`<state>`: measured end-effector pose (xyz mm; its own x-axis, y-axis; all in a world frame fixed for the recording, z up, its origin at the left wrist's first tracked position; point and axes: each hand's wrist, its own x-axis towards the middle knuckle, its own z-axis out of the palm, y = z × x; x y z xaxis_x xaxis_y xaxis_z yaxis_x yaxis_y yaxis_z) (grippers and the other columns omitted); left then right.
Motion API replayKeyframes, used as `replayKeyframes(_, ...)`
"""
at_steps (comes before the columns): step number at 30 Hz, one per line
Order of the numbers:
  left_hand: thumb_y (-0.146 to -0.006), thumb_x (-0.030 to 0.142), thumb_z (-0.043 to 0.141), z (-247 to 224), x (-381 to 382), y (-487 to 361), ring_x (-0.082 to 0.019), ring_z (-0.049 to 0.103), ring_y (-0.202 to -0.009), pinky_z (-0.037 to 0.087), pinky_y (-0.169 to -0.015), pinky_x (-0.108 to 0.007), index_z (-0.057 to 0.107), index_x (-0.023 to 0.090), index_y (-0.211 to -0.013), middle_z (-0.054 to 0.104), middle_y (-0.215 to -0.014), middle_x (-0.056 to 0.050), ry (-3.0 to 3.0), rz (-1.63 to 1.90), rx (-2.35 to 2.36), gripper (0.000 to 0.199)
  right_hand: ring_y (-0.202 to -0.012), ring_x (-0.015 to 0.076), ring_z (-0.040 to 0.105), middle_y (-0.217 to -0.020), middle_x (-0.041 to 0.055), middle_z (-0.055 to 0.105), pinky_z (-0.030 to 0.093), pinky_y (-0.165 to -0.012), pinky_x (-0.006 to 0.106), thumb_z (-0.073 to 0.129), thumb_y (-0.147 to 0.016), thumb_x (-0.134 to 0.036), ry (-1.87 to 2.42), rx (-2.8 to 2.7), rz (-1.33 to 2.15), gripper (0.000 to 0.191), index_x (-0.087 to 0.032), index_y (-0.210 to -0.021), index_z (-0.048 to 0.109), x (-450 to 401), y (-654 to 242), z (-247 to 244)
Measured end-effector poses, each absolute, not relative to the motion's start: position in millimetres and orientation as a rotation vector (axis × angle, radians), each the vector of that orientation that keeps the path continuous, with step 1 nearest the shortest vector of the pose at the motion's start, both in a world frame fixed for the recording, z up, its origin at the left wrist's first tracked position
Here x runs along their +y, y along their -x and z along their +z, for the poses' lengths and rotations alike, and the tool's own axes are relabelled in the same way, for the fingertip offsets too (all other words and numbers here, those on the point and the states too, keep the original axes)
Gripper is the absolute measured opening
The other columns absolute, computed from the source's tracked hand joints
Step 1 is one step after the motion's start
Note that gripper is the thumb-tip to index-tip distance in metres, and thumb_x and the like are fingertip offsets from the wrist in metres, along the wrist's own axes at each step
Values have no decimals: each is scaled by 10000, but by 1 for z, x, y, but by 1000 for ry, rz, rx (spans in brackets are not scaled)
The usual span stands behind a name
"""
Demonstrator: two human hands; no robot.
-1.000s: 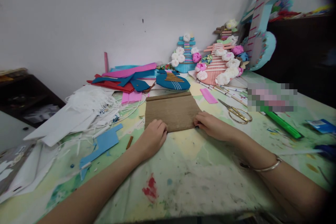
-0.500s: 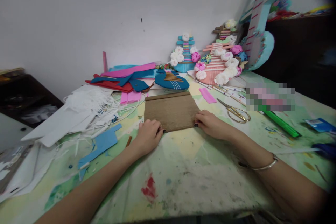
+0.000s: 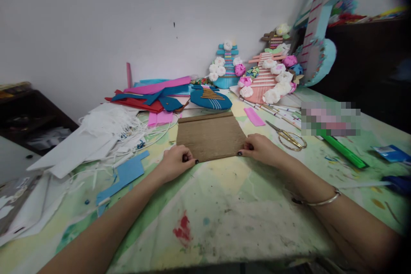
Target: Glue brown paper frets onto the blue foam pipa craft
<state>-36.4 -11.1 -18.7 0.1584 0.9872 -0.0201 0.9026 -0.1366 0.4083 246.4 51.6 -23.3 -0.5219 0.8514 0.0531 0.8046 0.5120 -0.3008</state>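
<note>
A brown sheet (image 3: 212, 137) lies flat on the patterned tablecloth (image 3: 231, 205), with a folded strip along its far edge. At its near left corner, my left hand (image 3: 176, 162) has its fingers curled, thumb and fingertips pinching the edge. My right hand (image 3: 257, 150) pinches the near right corner in the same way, its thumb along the edge. Gold-handled scissors (image 3: 287, 135) lie to the right of the sheet, beyond my right hand. A pink paper piece (image 3: 254, 117) is near the sheet's far right corner.
Blue paper scraps (image 3: 128, 173) and white stringy material (image 3: 109, 122) lie at left. Behind are coloured sheets (image 3: 154, 87), a blue instrument-shaped craft (image 3: 210, 97) and flowered ones (image 3: 266, 77) by the wall. A green strip (image 3: 345, 150) and blue packet (image 3: 390, 153) lie at right.
My left hand has shifted slightly left along the sheet's near edge, and its fingers are more curled. My right hand's fingers have curled a little more. The sheet lies nearly unmoved.
</note>
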Motion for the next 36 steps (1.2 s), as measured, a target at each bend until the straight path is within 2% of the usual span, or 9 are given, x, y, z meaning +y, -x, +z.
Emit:
replayKeyframes(4, -713, 359, 536, -18, -10, 46, -154, 523, -643, 345, -571, -258, 598, 180, -636, 594, -690, -19, -2060, 350, 1782, 204, -580, 138, 486, -600, 15, 567, 295, -543, 250, 628, -752, -326, 1446, -2506, 434, 256, -179, -571, 523, 53, -248, -22)
replayKeyframes(8, -714, 395, 521, -19, -9, 53, -153, 515, -609, 326, -541, -255, 597, 181, -621, 589, -634, -15, -2033, 303, 1780, 246, -594, 138, 510, -604, 8, 584, 306, -545, 243, 629, -740, -303, 1504, -2465, 515, 211, -175, -592, 550, 52, -251, -18)
replayKeyframes(19, -705, 478, 531, -15, -11, 61, -150, 490, -594, 304, -523, -253, 561, 182, -593, 570, -604, -14, -1952, 222, 1849, 318, -592, 150, 526, -587, 12, 601, 302, -520, 247, 639, -709, -388, 1616, -2410, 558, 243, -176, -600, 595, 54, -258, -16)
replayKeyframes(30, -670, 395, 583, -5, -18, 70, -123, 449, -496, 280, -446, -232, 570, 187, -641, 505, -550, 29, -1810, 214, 1900, 210, -581, 147, 523, -597, 7, 602, 326, -512, 246, 647, -683, -348, 1639, -2372, 586, 188, -183, -614, 588, 58, -267, -16)
replayKeyframes(32, -650, 352, 601, -7, -18, 71, -129, 478, -530, 318, -466, -229, 594, 186, -686, 524, -584, 29, -1838, 305, 1872, 170, -582, 140, 521, -616, 1, 603, 335, -515, 240, 647, -684, -304, 1577, -2356, 587, 142, -184, -642, 585, 57, -266, -18)
replayKeyframes(35, -652, 233, 571, -9, -21, 68, -153, 553, -666, 415, -606, -253, 653, 191, -719, 597, -666, 8, -1971, 476, 1727, 114, -639, 138, 541, -678, -1, 610, 374, -571, 232, 607, -687, -163, 1359, -2389, 573, 23, -180, -701, 602, 54, -263, -20)
replayKeyframes(36, -653, 189, 550, -9, -22, 66, -160, 569, -710, 430, -658, -265, 676, 196, -724, 620, -696, -1, -2022, 509, 1683, 145, -672, 140, 550, -706, 4, 614, 389, -604, 233, 577, -685, -110, 1259, -2421, 555, 84, -177, -719, 614, 53, -262, -20)
